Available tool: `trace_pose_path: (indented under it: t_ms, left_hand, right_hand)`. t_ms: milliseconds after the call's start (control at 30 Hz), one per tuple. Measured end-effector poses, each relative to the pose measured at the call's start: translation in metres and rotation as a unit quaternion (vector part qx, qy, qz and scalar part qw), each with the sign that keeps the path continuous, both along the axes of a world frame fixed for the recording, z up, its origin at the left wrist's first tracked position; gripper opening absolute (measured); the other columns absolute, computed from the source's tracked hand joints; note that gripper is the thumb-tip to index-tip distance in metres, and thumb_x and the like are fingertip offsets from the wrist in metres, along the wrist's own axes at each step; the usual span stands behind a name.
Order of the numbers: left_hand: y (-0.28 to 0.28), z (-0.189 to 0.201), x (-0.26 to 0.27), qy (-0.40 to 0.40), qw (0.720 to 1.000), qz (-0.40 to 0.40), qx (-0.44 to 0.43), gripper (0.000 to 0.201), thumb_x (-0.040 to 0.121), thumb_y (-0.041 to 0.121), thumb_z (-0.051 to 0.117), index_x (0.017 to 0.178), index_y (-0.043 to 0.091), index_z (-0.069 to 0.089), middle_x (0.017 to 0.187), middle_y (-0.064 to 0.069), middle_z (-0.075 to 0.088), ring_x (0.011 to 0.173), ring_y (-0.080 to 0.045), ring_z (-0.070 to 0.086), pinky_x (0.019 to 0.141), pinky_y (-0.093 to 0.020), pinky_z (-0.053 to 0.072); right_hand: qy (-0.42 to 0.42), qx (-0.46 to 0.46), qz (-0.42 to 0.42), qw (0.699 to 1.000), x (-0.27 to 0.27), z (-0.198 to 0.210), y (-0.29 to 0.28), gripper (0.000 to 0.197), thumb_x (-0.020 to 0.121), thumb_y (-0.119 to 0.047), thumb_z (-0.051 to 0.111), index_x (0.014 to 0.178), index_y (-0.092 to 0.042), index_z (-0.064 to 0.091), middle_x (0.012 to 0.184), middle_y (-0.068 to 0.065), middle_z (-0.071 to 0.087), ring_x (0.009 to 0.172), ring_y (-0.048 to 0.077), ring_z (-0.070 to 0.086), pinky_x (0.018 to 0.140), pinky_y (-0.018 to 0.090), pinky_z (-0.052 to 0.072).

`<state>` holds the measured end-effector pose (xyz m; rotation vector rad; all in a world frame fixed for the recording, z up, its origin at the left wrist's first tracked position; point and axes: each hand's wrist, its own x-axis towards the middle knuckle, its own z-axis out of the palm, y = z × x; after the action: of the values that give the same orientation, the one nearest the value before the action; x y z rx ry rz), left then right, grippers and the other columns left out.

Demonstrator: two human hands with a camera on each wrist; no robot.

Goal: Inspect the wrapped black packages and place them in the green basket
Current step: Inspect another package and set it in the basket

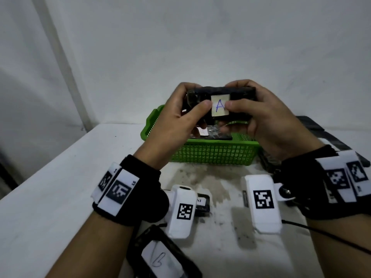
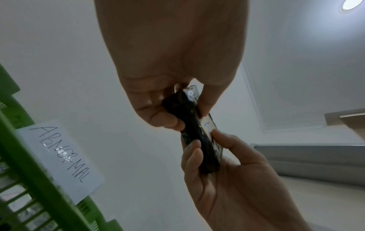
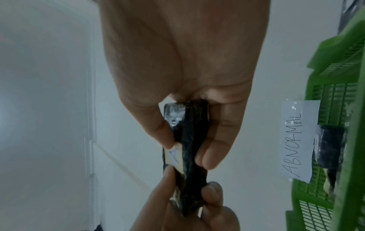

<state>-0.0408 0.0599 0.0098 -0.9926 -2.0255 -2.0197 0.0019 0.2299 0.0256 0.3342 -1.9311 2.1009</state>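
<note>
Below my grip, the white table [image 1: 50, 187] has open room on my left side; its far edge meets the wall right behind the basket. Green basket [image 1: 212, 155] sits just under and beyond my hands, one wrapped black pkg [image 1: 210, 133] already lying inside it. A paper label [image 2: 59, 157] on the basket's wall reads "ABNORMAL".

My left hand [image 1: 180, 117] and right hand [image 1: 267, 121] both pinch the wrapped black package [image 1: 226, 93] above the basket, thumbs on the near face, fingers curled round the back, one hand per end. Its small label [image 1: 219, 105] reads "A" in blue, between my thumbs; the R thumb covers part of its edge.

Nearer me than the grip, another black pkg [image 1: 160, 255] lies on the table w/ a white label, writing looks like "b" but can't tell for sure. A third one [image 1: 202, 203] is mostly hidden behind the L wrist cam [image 1: 180, 209], only letters "IN" or so show. Dark things [image 1: 321, 133] to the right of my R hand, cut off and hard to make out.
</note>
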Motion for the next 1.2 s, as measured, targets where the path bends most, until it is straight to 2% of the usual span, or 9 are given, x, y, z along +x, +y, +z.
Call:
trace_pose_path:
  t_ms: [167,400,500,633,867,967,1067,1133,1200]
  left_hand:
    - [0.001,0.001,0.003,-0.013,1.000,-0.020,-0.003,0.016,0.099,0.012,0.058,0.114,0.011,0.054,0.082,0.000,0.060,0.064,-0.014,0.055,0.055,-0.026,0.046]
    - [0.000,0.003,0.003,-0.034,0.999,-0.026,-0.001,0.015,0.084,0.016,0.061,0.098,0.011,0.055,0.074,-0.005,0.055,0.055,-0.017,0.048,0.049,-0.026,0.041]
    - [0.003,0.000,0.003,-0.013,1.000,-0.008,-0.008,0.010,0.092,0.007,0.062,0.099,0.009,0.054,0.064,0.001,0.050,0.050,-0.013,0.043,0.046,-0.022,0.037]
    - [0.008,-0.006,0.001,-0.011,0.999,0.025,-0.019,0.010,0.095,0.003,0.058,0.095,0.012,0.053,0.059,0.013,0.050,0.049,-0.005,0.042,0.047,-0.015,0.035]
    - [0.005,-0.003,0.002,-0.036,0.999,-0.014,0.002,0.010,0.094,0.028,0.058,0.090,0.022,0.052,0.086,0.001,0.058,0.068,-0.009,0.056,0.054,-0.023,0.043]
    - [0.004,-0.001,0.001,-0.042,0.998,-0.039,0.029,0.006,0.090,0.018,0.060,0.091,0.016,0.055,0.100,-0.007,0.060,0.086,-0.014,0.064,0.068,-0.026,0.053]
    - [0.005,-0.004,-0.001,-0.040,0.998,-0.037,0.024,0.020,0.080,0.014,0.062,0.099,0.014,0.058,0.112,-0.014,0.065,0.099,-0.022,0.065,0.085,-0.032,0.056]
    - [0.006,-0.006,0.000,-0.043,0.999,-0.027,0.009,0.024,0.083,0.010,0.068,0.104,0.013,0.058,0.111,-0.011,0.070,0.095,-0.019,0.068,0.084,-0.028,0.055]
    - [0.007,-0.007,-0.001,-0.041,0.999,-0.016,0.006,0.024,0.088,0.002,0.069,0.107,0.013,0.058,0.094,-0.007,0.071,0.083,-0.018,0.068,0.078,-0.027,0.055]
  right_hand:
    - [0.007,-0.017,-0.018,1.000,0.008,-0.004,0.000,0.018,0.094,0.001,0.060,0.105,-0.012,0.055,0.084,0.010,0.069,0.062,0.020,0.067,0.056,0.029,0.057]
    - [0.007,0.030,-0.026,0.999,0.010,-0.010,-0.001,0.011,0.093,-0.003,0.063,0.097,-0.012,0.058,0.079,0.006,0.067,0.064,0.021,0.065,0.061,0.033,0.059]
    - [0.039,0.058,-0.085,0.994,0.006,-0.014,-0.003,0.010,0.091,0.000,0.066,0.090,-0.009,0.062,0.080,0.008,0.067,0.068,0.021,0.067,0.061,0.035,0.059]
    - [0.069,0.083,-0.139,0.984,0.001,-0.022,-0.006,0.012,0.089,0.000,0.068,0.085,-0.009,0.061,0.075,0.011,0.066,0.055,0.018,0.064,0.051,0.029,0.052]
    - [0.031,0.075,-0.068,0.994,0.007,-0.016,-0.001,0.013,0.090,-0.017,0.072,0.098,-0.018,0.062,0.088,0.006,0.068,0.064,0.021,0.065,0.054,0.032,0.054]
    - [-0.007,0.003,-0.021,1.000,0.006,-0.013,0.003,0.018,0.082,-0.029,0.069,0.096,-0.019,0.064,0.087,0.005,0.068,0.069,0.021,0.065,0.059,0.031,0.056]
    - [0.007,0.014,-0.044,0.999,0.002,-0.016,0.005,0.010,0.089,-0.008,0.068,0.095,-0.015,0.065,0.088,0.009,0.066,0.075,0.020,0.066,0.063,0.030,0.058]
    - [0.018,0.041,-0.061,0.997,0.002,-0.018,0.003,0.018,0.089,0.003,0.066,0.097,-0.014,0.065,0.088,0.011,0.067,0.077,0.019,0.068,0.066,0.030,0.060]
    - [0.039,0.061,-0.089,0.993,0.003,-0.020,0.002,0.021,0.086,0.004,0.068,0.097,-0.014,0.064,0.082,0.012,0.069,0.072,0.017,0.069,0.064,0.029,0.059]
